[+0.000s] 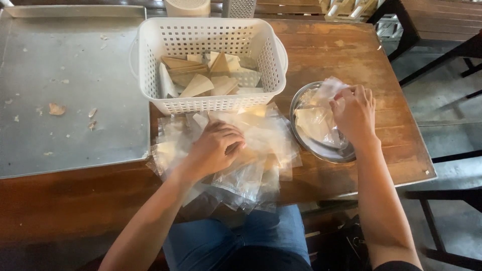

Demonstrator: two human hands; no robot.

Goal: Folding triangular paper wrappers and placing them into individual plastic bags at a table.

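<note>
Item: wooden table (pixel 346 55), worn brown top, seen from above, the person seated at its near edge with blue-jeaned knees just under it. Item: loose heap of clear plastic bags (pixel 251 165), flat and overlapping, spread at the near edge and spilling slightly over it. Left hand (pixel 216 148): palm down on the heap, fingers curled and pressed together onto the top sheets; whether one bag is pinched cannot be told. Item: round metal bowl (pixel 321 149), just right of the heap, holding pale triangular pastry pieces already in bags. Right hand (pixel 354 113): over the bowl, fingertips pinching the crumpled top of a filled clear bag (pixel 326 93), which sits in the bowl and partly above its rim. Item: white perforated plastic basket (pixel 211 37), behind the heap and touching its far edge, holding a stack of tan triangular wafers (pixel 198 85), unbagged. Item: metal tray (pixel 65 85), left of the basket, strewn with crumbs. Handling note: the film is thin and clingy, so separating a single sheet would likely go best by sliding the top layer off with the fingertips while the palm steadies the rest; the wafers look brittle, so the pinch belongs on plastic, not pastry.
</note>
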